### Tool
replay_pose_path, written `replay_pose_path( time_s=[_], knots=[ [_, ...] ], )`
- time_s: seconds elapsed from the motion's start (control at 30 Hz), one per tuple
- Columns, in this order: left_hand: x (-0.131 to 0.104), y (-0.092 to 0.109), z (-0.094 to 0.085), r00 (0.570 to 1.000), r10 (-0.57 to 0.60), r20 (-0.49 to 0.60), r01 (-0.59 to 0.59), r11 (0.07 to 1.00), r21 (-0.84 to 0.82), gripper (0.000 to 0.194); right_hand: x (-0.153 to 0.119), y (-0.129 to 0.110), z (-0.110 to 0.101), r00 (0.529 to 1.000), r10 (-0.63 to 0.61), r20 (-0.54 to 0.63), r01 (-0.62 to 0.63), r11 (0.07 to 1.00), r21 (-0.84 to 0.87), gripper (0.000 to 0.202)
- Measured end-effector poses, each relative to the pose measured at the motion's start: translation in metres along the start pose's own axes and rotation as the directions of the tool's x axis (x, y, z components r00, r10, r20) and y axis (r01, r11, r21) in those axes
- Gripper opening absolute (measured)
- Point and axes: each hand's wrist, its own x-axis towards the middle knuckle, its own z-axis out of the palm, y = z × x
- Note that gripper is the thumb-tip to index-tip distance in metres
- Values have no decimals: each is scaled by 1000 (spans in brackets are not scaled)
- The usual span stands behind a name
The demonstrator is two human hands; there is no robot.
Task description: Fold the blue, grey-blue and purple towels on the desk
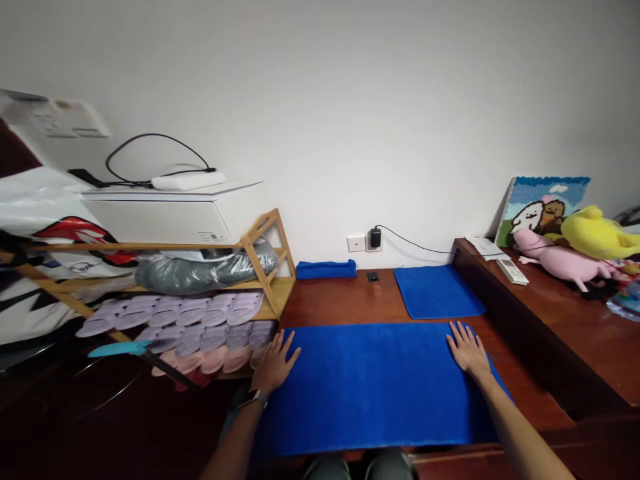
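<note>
Plainly spread in the head camera's view, a large blue cloth [375,387] covers the near part of a reddish-brown tabletop [345,303]. It is a wide rectangle of one deep, even blue, soft and matt like a towel, with no pattern. The middle lies flat and nearly smooth; its far edge runs almost straight between the two hands, while the near left corner sinks into shadow, too dark to make out. The near edge reaches about as far as the front of the table.

The left hand [274,363] is at the cloth's far left corner, palm down and fingers spread, gripping nothing. The right hand [469,351] rests flat near the far right corner, fingers extended and slightly parted, likewise with nothing in its grasp.

Just beyond the right hand lies a smaller blue cloth [437,292], also flat, in the same shade. Farther back, against the wall [320,133], sits a folded blue bundle [326,269], long and narrow. Left of the table, a wooden rack [283,297] carries rows of pale purple slippers [193,312].
</note>
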Motion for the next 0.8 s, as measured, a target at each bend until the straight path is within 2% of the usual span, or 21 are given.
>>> replay_pose_path(
  time_s=[0.13, 0.27, 0.4, 0.5, 0.63, 0.73, 0.8],
  knots=[
    [2, 1, 1, 999, -2, -38, 2, 1000, -7, 74, 0, -7, 3, 1000, 13, -13, -13, 1000, 19, 77],
    [4, 0, -2, 1000, -10, -5, 10, 1000, -12, 73, 6, -5, -3, 1000, 3, -9, -2, 996, 87, 79],
    [8, 0, -9, 998, -33, 45, 34, 999, -16, 72, 24, 19, -12, 999, -49, 20, 44, 976, 214, 75],
    [9, -1, -10, 998, -36, 56, 37, 999, 0, 71, 40, 41, -9, 997, -65, -51, 79, 935, 346, 68],
    [7, 0, -9, 996, -44, 81, 41, 998, 39, 72, 54, 58, 2, 972, 105, -211, 21, 854, 520, 66],
    [7, 0, -10, 989, -67, 131, 59, 996, 60, 75, 59, 63, 2, 950, 209, -231, -24, 789, 613, 62],
    [9, -1, -12, 986, -76, 149, 66, 995, 74, 76, 62, 65, -2, 954, 211, -214, -29, 773, 634, 55]
  ],
)
